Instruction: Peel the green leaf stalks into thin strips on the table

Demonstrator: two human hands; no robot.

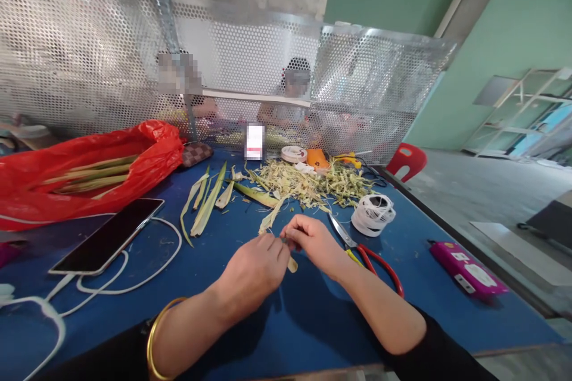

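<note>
My left hand [261, 262] and my right hand [313, 241] meet above the blue table, fingertips close together. Closed around a pale yellow-green leaf piece [271, 219], the left hand has one end sticking out beyond its fingers. A small cream tip [292, 265] shows below them. The fingers of my right hand are pinched at the same spot; what lies between them is too small and hidden to name. Red-handled scissors [378, 265] lie partly behind my right forearm, with a roll of white string [373, 214] beyond.
Leaf scraps [304, 181] are heaped at the back, and long green leaves [210, 202] lie left of them. A red plastic bag [89, 172] holds more stalks. A phone [109, 235] with white cables lies left; a purple packet [467, 268] lies right. Behind a perforated screen [250, 41], two people sit.
</note>
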